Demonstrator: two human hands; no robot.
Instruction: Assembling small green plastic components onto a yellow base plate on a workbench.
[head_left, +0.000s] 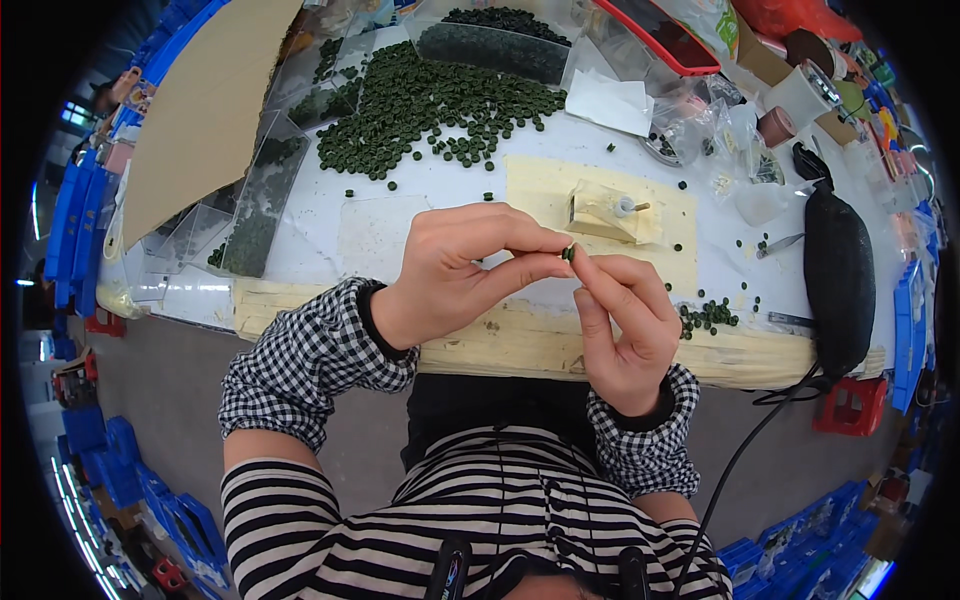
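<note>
Right, from my remote seat I see one green bead (568, 254) in the air, just on the near side of the block (600, 213), which is the landmark I go by. The left hand (470, 265), nearer than the block and to its left, pinches the bead between thumb and forefinger; so small a piece leaves room for fingertips only, I judge. The right hand (635, 325), nearer than the block and a little to its right, brings a forefinger up against the bead, or very close to it. I cannot tell whether its fingers grip the bead or something thin beside it. Held this way, tip to tip, the bead can probably be steadied from both sides, in plain sight.

The block sits on a yellow sheet (530, 180), which I take to be there to shield the table. Beyond the block and to its left spreads the loose pile (400, 105), probably laid open so that single beads pick up easily. A clear tub (490, 52) behind it, farther from the block, holds more. Nearer than the block and to its right lies a small cluster (708, 318), apart from the pile, perhaps to keep the two lots distinct. Well right of the block stands a black pouch (838, 270).
</note>
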